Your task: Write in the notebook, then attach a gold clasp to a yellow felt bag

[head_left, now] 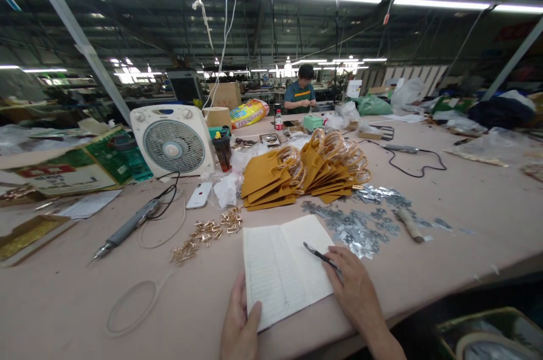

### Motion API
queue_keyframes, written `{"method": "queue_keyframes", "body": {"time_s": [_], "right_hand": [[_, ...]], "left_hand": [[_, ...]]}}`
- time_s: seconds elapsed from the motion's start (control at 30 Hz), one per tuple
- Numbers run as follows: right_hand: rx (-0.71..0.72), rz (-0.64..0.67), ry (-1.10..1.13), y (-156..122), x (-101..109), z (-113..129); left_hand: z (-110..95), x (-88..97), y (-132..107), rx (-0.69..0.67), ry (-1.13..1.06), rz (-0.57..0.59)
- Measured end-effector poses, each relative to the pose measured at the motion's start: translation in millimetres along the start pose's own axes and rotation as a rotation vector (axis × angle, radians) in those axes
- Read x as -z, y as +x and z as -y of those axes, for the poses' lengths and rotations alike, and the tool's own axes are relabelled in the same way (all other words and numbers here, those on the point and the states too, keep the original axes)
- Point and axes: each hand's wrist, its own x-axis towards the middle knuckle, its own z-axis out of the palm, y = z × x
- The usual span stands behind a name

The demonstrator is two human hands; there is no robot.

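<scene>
An open notebook (280, 264) with ruled, written-on pages lies near the table's front edge. My left hand (241, 320) grips its lower left edge, thumb on top of the page and fingers at the side. At the notebook's right side, my right hand (354, 286) is closed around a black pen (316, 253), whose end points up and left over the right page. Beyond the notebook sit two stacks of mustard-yellow bag pieces (267, 179) with ring-shaped, plastic-wrapped handles. Gold metal fittings (207, 232) are scattered on the left, and flat silver metal plates (356, 230) on the right.
A grey electric screwdriver (127, 228) with a cord lies at left, near a white phone (199, 196) and a box fan (173, 142). Another corded tool (400, 149) lies at right, beyond a pale roll (409, 225). A person (299, 91) works across the table.
</scene>
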Motion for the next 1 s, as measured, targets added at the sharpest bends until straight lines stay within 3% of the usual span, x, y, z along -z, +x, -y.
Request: {"method": "queue_keyframes", "body": {"time_s": [0.23, 0.4, 0.63, 0.83, 1.0], "right_hand": [[-0.003, -0.013, 0.020, 0, 1, 1], [-0.033, 0.016, 0.032, 0, 1, -1], [-0.064, 0.026, 0.054, 3, 8, 6], [-0.063, 0.040, 0.079, 3, 11, 9], [-0.050, 0.078, 0.100, 2, 14, 9]], "left_hand": [[0, 0.4, 2, 0.020, -0.011, -0.015], [-12, -4.8, -2, 0.071, -0.002, -0.048], [-19, -40.4, -25, 0.123, 0.081, 0.060], [-8, -62.4, -25, 0.113, 0.137, -0.022], [8, -81.1, -18, 0.037, 0.142, -0.012]]}}
